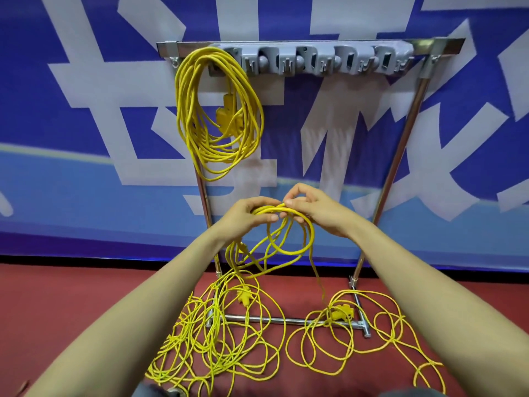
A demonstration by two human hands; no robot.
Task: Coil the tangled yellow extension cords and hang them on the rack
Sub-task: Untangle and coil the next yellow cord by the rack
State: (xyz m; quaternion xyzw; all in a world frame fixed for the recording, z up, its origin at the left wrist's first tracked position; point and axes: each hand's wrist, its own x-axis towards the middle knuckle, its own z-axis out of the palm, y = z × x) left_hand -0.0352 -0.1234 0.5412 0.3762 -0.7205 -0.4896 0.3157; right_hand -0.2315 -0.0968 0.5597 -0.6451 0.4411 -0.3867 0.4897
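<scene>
Together, left hand (248,215) fingers curled round yellow cord loops (289,239), right hand (316,209) pinching them

One coiled yellow cord (219,110) hangs on the rack (309,57); tangled yellow cords (217,339) sprawl on the floor.

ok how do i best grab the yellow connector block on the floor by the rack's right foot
Likely pinch the connector block across its body, from above: it lies flat on the floor beside the rack's base bar, so only its top is free.
</scene>
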